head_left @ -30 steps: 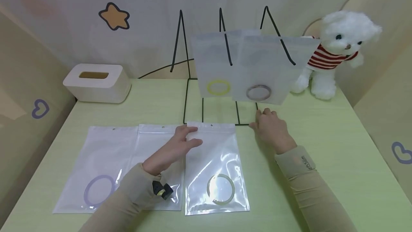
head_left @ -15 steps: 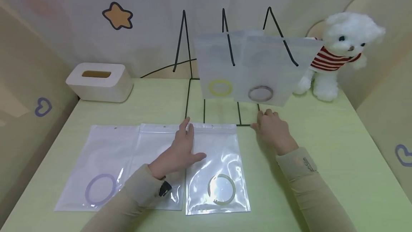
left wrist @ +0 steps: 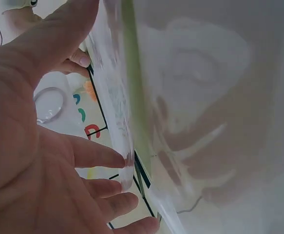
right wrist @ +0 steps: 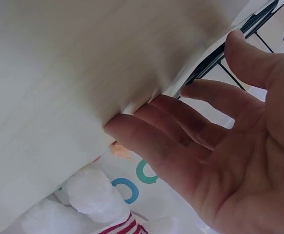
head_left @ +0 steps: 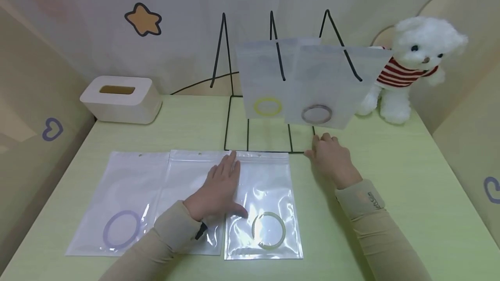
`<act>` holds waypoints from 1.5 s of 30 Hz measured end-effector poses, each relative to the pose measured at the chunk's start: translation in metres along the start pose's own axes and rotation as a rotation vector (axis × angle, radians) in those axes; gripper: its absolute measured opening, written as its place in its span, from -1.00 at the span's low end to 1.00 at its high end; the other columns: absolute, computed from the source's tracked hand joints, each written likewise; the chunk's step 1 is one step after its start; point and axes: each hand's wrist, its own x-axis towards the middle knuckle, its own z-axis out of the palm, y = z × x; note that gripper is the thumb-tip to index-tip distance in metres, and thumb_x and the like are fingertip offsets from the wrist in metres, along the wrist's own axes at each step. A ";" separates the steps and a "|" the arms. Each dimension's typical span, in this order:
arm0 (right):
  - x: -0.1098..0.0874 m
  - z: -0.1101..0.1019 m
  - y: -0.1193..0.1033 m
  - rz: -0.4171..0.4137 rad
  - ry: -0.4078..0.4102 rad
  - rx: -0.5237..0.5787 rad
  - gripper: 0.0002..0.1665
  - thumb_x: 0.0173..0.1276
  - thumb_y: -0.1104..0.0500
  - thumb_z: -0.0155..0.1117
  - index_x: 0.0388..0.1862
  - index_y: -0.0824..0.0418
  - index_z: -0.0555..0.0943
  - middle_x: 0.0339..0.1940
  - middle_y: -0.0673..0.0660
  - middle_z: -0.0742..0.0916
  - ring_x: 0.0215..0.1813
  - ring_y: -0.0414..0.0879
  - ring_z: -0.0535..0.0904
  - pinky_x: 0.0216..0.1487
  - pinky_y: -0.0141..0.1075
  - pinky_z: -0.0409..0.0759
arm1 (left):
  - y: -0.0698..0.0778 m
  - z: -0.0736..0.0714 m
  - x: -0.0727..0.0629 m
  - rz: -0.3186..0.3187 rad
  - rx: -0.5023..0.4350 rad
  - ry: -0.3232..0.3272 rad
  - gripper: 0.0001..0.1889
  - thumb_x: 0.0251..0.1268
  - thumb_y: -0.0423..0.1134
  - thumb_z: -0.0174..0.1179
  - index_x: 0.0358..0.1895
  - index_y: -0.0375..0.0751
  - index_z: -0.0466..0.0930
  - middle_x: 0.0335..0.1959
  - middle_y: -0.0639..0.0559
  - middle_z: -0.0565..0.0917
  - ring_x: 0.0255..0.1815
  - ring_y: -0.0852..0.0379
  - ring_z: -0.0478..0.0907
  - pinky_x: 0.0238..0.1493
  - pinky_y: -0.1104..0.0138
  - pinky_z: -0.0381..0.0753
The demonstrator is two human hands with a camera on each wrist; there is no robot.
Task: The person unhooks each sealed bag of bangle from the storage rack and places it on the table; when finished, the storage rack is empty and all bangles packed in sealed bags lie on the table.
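Observation:
In the head view, my left hand (head_left: 220, 190) lies flat, fingers extended, over the seam between the middle clear bag (head_left: 191, 177) and the right clear bag (head_left: 269, 181). A pale green ring (head_left: 254, 234) shows in the right bag. To the left lies another clear bag (head_left: 129, 177) with a purple ring (head_left: 107, 224). My right hand (head_left: 332, 159) rests at the front right corner of the black wire rack (head_left: 265, 151), thumb and forefinger beside its wire. The right wrist view shows those fingers (right wrist: 146, 141) slightly bent, fingertips against the table.
Two bags hang on the rack's hooks, one with a yellow ring (head_left: 255, 106), one with a brownish ring (head_left: 304, 114). The left hook (head_left: 217, 51) carries no bag. A tissue box (head_left: 129, 109) stands back left, a white teddy bear (head_left: 422, 38) back right.
My left hand has spread from a loose pose above the bags to lying flat, shifting toward me. The right bag has slid slightly toward me. My right hand stays at the rack's corner.

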 end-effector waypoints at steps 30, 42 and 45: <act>-0.003 -0.001 -0.001 0.003 0.000 0.010 -0.38 0.53 0.01 0.04 0.29 0.50 0.33 0.05 0.44 0.47 0.08 0.32 0.40 -0.21 0.23 0.55 | -0.004 -0.006 0.000 -0.001 0.022 -0.063 0.25 -0.05 0.20 0.44 0.51 -0.45 -0.15 0.56 -0.25 -0.34 0.56 -0.15 -0.39 0.48 -0.07 -0.28; -0.001 -0.001 -0.001 0.004 0.005 -0.014 -0.32 0.53 0.00 0.04 0.36 0.50 0.28 0.11 0.46 0.46 0.14 0.34 0.38 -0.16 0.24 0.55 | -0.001 -0.044 0.017 -0.027 -0.067 0.156 0.05 0.13 0.16 0.35 0.49 -0.43 0.02 0.55 -0.34 -0.14 0.55 -0.22 -0.18 0.43 -0.16 -0.07; -0.001 -0.001 -0.001 0.003 0.000 -0.016 -0.32 0.53 0.00 0.03 0.37 0.50 0.27 0.12 0.46 0.45 0.14 0.34 0.38 -0.15 0.24 0.55 | -0.006 -0.055 0.024 -0.052 -0.098 0.189 0.02 0.18 0.14 0.31 0.49 -0.44 0.01 0.54 -0.34 -0.12 0.54 -0.25 -0.14 0.42 -0.18 -0.04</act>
